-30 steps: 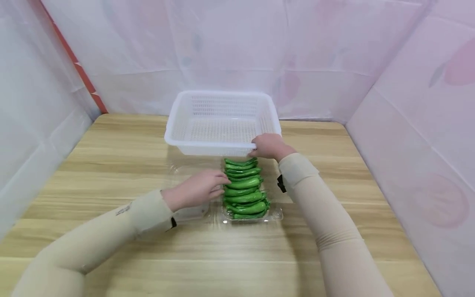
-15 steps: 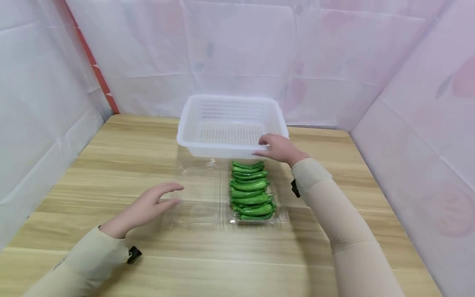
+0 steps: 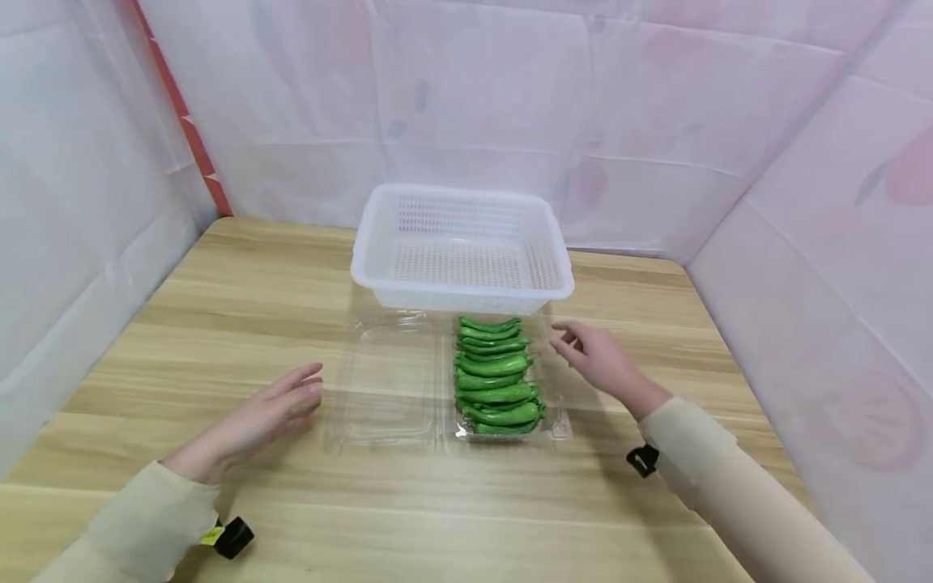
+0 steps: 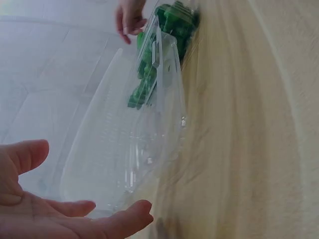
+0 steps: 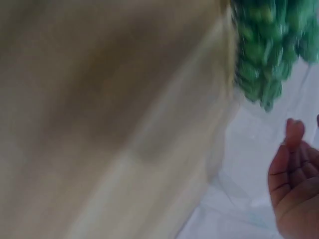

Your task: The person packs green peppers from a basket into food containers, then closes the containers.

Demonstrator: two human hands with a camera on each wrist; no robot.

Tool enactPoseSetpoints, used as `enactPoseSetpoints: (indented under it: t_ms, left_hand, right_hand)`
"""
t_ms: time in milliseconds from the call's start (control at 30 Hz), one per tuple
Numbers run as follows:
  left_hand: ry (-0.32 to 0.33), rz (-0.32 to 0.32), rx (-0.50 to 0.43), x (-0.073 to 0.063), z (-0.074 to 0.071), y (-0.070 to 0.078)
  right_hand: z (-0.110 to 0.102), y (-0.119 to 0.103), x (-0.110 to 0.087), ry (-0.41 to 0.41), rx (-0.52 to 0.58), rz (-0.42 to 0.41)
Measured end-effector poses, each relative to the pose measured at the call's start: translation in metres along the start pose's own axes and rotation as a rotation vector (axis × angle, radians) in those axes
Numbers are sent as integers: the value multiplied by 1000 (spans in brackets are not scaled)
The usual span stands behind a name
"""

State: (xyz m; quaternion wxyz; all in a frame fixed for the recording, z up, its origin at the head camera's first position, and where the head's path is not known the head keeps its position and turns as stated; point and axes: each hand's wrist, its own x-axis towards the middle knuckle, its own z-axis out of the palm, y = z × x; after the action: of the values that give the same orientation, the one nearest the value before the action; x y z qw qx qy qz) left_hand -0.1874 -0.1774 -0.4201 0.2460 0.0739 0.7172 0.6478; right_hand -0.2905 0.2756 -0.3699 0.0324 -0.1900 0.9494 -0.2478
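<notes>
Long green peppers [image 3: 496,368] lie stacked crosswise in the right half of a clear plastic clamshell box [image 3: 550,397]. Its transparent lid [image 3: 389,380] lies flat, folded out to the left. My left hand [image 3: 251,425] hovers left of the lid, apart from it, its fingers relaxed and holding nothing. In the left wrist view, the spread thumb and fingers [image 4: 134,214] show beside the lid's edge. To the right of the peppers is my right hand [image 3: 608,364], fingers loosely bent, with nothing in it. In the right wrist view the peppers [image 5: 264,55] are blurred.
A white perforated plastic basket [image 3: 459,295] stands behind the box, with nothing seen inside. The wood-grain table [image 3: 437,518] meets pale patterned sheeting [image 3: 481,97] at its back and sides. A dark device [image 3: 233,538] hangs at the left cuff.
My right hand has let go of the basket's front rim and come down to the right of the peppers. My left hand has drawn back leftward from the peppers, past the lid.
</notes>
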Motion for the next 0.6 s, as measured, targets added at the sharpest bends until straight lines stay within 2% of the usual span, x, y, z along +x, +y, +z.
enactPoseSetpoints:
  t_ms: [100, 233, 333, 433, 600]
  left_hand:
    - [-19, -31, -114, 1, -2, -3]
    - [-54, -21, -212, 7, -4, -4]
    - [-93, -7, -222, 9, -5, -4]
    - [-112, 0, -223, 9, -5, -3]
    - [-88, 28, -233, 4, -4, 0]
  right_hand:
    - [11, 3, -16, -45, 70, 54]
    - [17, 5, -29, -72, 238, 100]
    - [18, 4, -33, -101, 344, 138]
    - [19, 3, -36, -118, 400, 179]
    - [20, 1, -42, -128, 460, 186]
